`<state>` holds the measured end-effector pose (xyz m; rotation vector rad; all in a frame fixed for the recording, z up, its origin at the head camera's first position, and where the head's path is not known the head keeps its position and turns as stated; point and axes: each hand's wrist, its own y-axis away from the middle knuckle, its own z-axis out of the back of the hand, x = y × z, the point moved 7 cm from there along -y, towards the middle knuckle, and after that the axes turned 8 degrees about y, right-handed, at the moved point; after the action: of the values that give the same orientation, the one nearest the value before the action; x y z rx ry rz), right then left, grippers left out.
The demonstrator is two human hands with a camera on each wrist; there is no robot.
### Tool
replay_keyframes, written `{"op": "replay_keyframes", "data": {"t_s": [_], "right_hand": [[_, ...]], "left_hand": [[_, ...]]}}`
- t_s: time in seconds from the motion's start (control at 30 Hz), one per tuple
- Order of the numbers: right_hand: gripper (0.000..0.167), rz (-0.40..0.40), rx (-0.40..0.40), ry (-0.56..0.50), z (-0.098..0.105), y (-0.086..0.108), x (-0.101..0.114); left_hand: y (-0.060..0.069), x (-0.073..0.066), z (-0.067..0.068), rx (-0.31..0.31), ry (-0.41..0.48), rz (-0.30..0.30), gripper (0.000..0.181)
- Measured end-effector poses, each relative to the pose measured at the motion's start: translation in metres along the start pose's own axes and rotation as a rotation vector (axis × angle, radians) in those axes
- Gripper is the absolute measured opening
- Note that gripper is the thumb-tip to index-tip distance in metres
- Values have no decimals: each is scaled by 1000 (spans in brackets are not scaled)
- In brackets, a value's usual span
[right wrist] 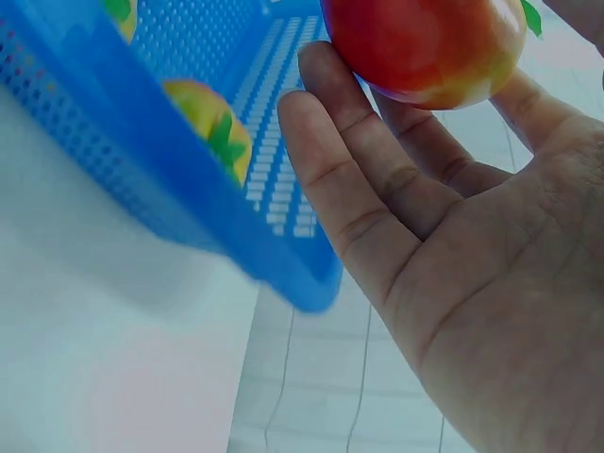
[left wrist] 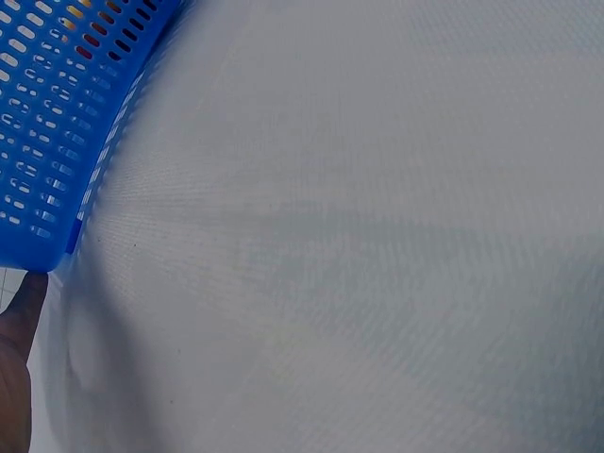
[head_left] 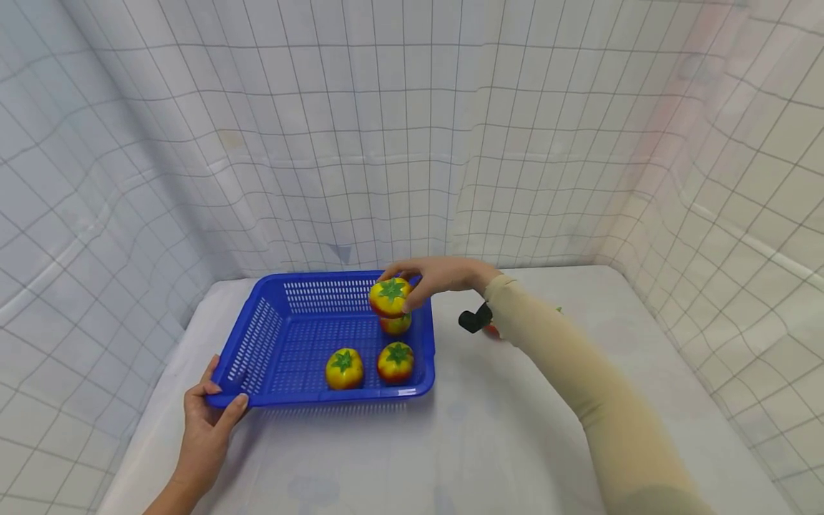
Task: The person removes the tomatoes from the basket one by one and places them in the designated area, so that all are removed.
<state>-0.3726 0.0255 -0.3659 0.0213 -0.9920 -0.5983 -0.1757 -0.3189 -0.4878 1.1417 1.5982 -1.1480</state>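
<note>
My right hand (head_left: 447,275) holds a yellow-and-red artificial tomato (head_left: 390,297) with a green star-shaped calyx, above the right side of a blue plastic basket (head_left: 347,395). In the right wrist view, the held tomato's red side (right wrist: 425,47) rests against the fingers. Below it, a second tomato (head_left: 395,325) is partly hidden inside the basket. Two more tomatoes lie near the basket's front wall, one left (head_left: 344,370) and one right (head_left: 395,363). At the basket's front left corner, my left hand (head_left: 204,422) grips the rim between thumb and fingers.
A red item (head_left: 492,330) shows partly behind the right forearm, with a bit of green beyond the sleeve. A black device (head_left: 475,319) sits at the right wrist. White gridded curtains (head_left: 418,143) enclose the white-covered table (head_left: 502,443) at the back and sides.
</note>
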Motion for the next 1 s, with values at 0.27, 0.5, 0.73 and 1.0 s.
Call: {"op": "replay_keyframes", "data": {"t_s": [0.27,0.5,0.73,1.0], "right_hand": [[67,-42,-58,-14,15,29,-20],[68,-114,-120,20,25,56,-36],[69,-160,-172,-2,34,84,-53],[67,-238,-233,-4,41,118,-78]], "left_hand": [[-1,2,0,4,7,-6,36],[-2,2,0,6,5,-3,36],[-2,2,1,0,1,0,36],[-3,2,1,3,10,-15,37]]}}
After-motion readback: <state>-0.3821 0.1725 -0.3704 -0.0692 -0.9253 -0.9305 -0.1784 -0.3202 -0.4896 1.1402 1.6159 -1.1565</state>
